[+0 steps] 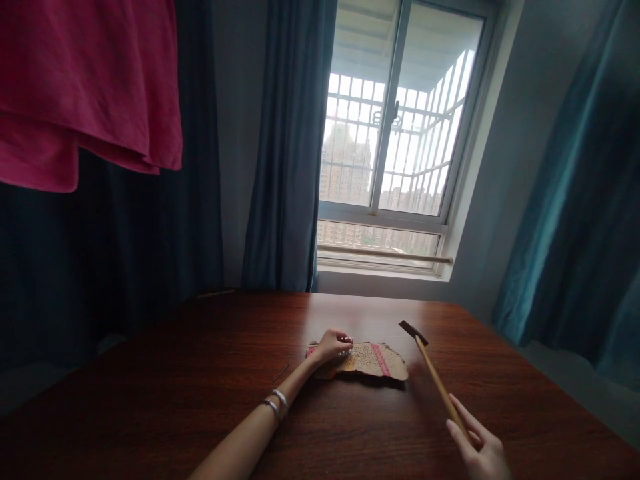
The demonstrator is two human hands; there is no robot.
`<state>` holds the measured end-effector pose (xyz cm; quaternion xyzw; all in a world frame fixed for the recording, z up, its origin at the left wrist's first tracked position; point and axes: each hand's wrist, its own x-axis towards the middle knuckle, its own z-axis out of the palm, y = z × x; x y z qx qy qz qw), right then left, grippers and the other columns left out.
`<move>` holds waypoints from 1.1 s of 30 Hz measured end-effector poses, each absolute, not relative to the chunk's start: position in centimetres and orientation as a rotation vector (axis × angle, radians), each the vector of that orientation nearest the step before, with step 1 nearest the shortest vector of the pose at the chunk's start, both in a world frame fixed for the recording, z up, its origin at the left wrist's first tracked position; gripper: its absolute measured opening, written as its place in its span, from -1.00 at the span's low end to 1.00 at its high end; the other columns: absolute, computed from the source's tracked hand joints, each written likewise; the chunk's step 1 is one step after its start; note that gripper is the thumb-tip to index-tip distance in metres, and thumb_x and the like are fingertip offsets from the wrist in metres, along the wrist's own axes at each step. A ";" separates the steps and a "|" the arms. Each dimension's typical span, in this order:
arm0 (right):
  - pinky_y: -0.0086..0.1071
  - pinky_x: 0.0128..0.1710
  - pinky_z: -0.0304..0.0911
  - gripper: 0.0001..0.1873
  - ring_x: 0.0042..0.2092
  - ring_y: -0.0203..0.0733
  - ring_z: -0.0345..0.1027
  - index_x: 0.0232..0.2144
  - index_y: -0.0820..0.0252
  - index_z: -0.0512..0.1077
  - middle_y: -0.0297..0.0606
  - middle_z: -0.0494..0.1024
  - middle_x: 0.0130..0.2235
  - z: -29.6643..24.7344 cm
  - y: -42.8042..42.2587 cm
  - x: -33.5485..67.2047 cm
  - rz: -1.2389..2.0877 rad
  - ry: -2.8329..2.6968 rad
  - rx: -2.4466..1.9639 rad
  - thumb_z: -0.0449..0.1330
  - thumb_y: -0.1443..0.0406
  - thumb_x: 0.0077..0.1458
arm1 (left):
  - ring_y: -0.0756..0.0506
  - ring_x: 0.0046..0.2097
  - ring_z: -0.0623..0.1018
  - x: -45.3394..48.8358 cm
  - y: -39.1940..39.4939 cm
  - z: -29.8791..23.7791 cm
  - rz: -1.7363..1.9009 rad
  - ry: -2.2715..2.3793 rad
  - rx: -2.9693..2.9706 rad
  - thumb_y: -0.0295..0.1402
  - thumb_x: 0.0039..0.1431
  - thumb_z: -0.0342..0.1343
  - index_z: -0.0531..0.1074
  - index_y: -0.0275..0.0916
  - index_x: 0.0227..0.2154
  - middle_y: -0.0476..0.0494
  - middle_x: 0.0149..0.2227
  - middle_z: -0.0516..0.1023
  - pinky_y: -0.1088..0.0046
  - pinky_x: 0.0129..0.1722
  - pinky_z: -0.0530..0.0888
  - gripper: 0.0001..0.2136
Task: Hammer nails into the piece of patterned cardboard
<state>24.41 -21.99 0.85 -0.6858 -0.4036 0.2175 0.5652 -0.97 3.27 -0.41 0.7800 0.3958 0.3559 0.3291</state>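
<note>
My right hand point(477, 443) is wrapped round the wooden handle of a hammer point(436, 379). The dark hammer head is raised to the right of a piece of brown cardboard point(397, 365). Many small dark holes or dots cover the cardboard, which has pink-red stripes and a yellowish patch. At its left part rests my left hand point(334, 345), with the fingers pinched together. Something small, red and white shows at those fingertips, too small to name. Left of the cardboard lies a thin dark rod point(281, 371). Bracelets circle my left wrist.
Everything lies on a dark reddish-brown wooden table point(175, 400). Past its far edge are a barred window point(383, 153) and blue curtains point(287, 147). A pink cloth point(95, 87) hangs at the upper left.
</note>
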 end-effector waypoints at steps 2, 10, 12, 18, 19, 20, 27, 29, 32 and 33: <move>-0.37 -0.16 0.29 -0.38 -0.10 -0.01 0.38 -0.02 0.29 0.36 -0.13 0.53 -0.14 0.1 -22.2 26.3 0.448 -0.969 -1.773 0.08 0.06 -0.11 | -0.01 -0.42 0.41 -1.0 3.3 -0.4 0.933 1.030 2.033 -0.28 -0.16 0.10 0.52 -0.35 -0.51 -0.04 -0.50 0.49 0.57 -0.44 0.25 -0.77; -0.25 -0.29 0.33 -0.39 -0.19 0.07 0.43 -0.01 0.15 0.36 -0.17 0.58 -0.25 -0.4 -22.6 29.9 0.411 -1.002 -2.090 0.07 0.04 -0.12 | -0.02 -0.41 0.42 -0.7 3.5 -0.1 0.942 0.980 2.013 -0.31 -0.17 0.10 0.52 -0.37 -0.51 -0.07 -0.50 0.50 0.56 -0.44 0.26 -0.78; -0.25 -0.29 0.33 -0.40 -0.19 0.07 0.43 0.00 0.13 0.35 -0.17 0.58 -0.25 -0.4 -22.7 29.8 0.354 -1.048 -2.104 0.04 0.04 -0.09 | -0.04 -0.40 0.44 -0.6 3.6 0.0 0.940 0.959 2.002 -0.31 -0.17 0.11 0.52 -0.37 -0.50 -0.08 -0.49 0.52 0.55 -0.43 0.27 -0.78; -0.23 -0.29 0.31 -0.42 -0.19 0.08 0.43 0.02 0.11 0.33 -0.17 0.57 -0.24 -1.0 -22.6 29.9 0.314 -1.103 -2.132 0.01 0.06 -0.06 | -0.06 -0.36 0.45 -0.5 3.7 0.1 0.934 0.972 2.009 -0.29 -0.17 0.12 0.53 -0.35 -0.48 -0.09 -0.47 0.53 0.54 -0.40 0.30 -0.78; -0.22 -0.29 0.31 -0.42 -0.20 0.08 0.43 0.02 0.10 0.33 -0.17 0.57 -0.24 -1.2 -22.5 30.1 0.315 -1.107 -2.142 0.01 0.06 -0.06 | -0.06 -0.36 0.46 -0.5 3.7 0.1 0.941 0.963 2.021 -0.29 -0.17 0.13 0.53 -0.35 -0.49 -0.09 -0.47 0.53 0.54 -0.40 0.30 -0.78; -0.22 -0.28 0.31 -0.43 -0.20 0.07 0.43 0.02 0.10 0.33 -0.17 0.57 -0.24 -1.4 -22.5 30.3 0.311 -1.114 -2.149 0.01 0.06 -0.06 | -0.06 -0.36 0.46 -0.5 3.7 0.1 0.946 0.952 2.032 -0.29 -0.16 0.12 0.53 -0.34 -0.49 -0.09 -0.46 0.53 0.54 -0.40 0.30 -0.78; -0.23 -0.32 0.31 -0.42 -0.24 0.09 0.45 -0.02 0.16 0.36 -0.12 0.58 -0.29 -1.7 -22.6 30.7 0.257 -1.131 -2.199 0.00 0.05 -0.07 | -0.10 -0.28 0.47 -0.8 3.8 0.3 1.020 0.921 1.893 -0.15 -0.15 0.14 0.51 -0.34 -0.29 -0.18 -0.33 0.54 0.47 -0.29 0.35 -0.61; -0.23 -0.31 0.30 -0.42 -0.23 0.09 0.44 -0.03 0.18 0.36 -0.10 0.58 -0.27 -1.6 -22.7 30.6 0.260 -1.145 -2.210 0.00 0.05 -0.07 | -0.10 -0.27 0.47 -1.0 3.9 0.4 1.079 0.896 1.757 -0.07 -0.06 0.05 0.49 -0.36 -0.26 -0.20 -0.33 0.53 0.44 -0.26 0.36 -0.56; -0.23 -0.30 0.28 -0.46 -0.22 0.08 0.44 -0.07 0.17 0.37 -0.10 0.57 -0.26 -1.2 -22.8 30.4 0.273 -1.176 -2.230 -0.03 0.04 -0.05 | -0.09 -0.29 0.48 -1.3 4.0 0.4 1.192 0.816 1.503 -0.02 0.02 -0.08 0.48 -0.40 -0.28 -0.23 -0.36 0.52 0.41 -0.24 0.39 -0.50; -0.23 -0.30 0.28 -0.48 -0.23 0.07 0.44 -0.10 0.16 0.38 -0.11 0.58 -0.28 -1.1 -22.9 30.3 0.268 -1.180 -2.242 -0.03 0.04 -0.05 | -0.09 -0.30 0.49 -1.4 3.9 0.4 1.234 0.791 1.423 -0.01 0.02 -0.10 0.47 -0.41 -0.28 -0.24 -0.38 0.51 0.40 -0.24 0.39 -0.48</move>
